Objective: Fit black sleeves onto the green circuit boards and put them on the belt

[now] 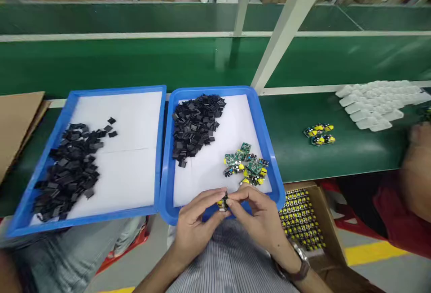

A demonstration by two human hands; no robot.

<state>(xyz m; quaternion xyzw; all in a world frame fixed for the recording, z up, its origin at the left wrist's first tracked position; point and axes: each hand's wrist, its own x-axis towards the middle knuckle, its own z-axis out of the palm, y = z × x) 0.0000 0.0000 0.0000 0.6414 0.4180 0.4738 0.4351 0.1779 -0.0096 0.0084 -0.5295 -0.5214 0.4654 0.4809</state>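
Between the fingertips of my left hand (198,221) and my right hand (257,216) is a small circuit board (222,203) with a yellow part on it. Both hands are closed in a pinch on it, just over the near rim of a blue tray (167,149). Fingers cover much of the board. Inside that tray, a heap of small black plastic pieces (197,127) lies at the far left. A pile of green circuit boards (247,163) with yellow parts lies beyond my right hand.
A second blue tray (160,149) with black pieces (70,172) stands at left, near cardboard sheets (18,122). A few boards (319,134) and white plastic trays (377,104) lie at right. Below is a carton of boards (301,219). A co-worker's blurred arm (417,172) is at far right.
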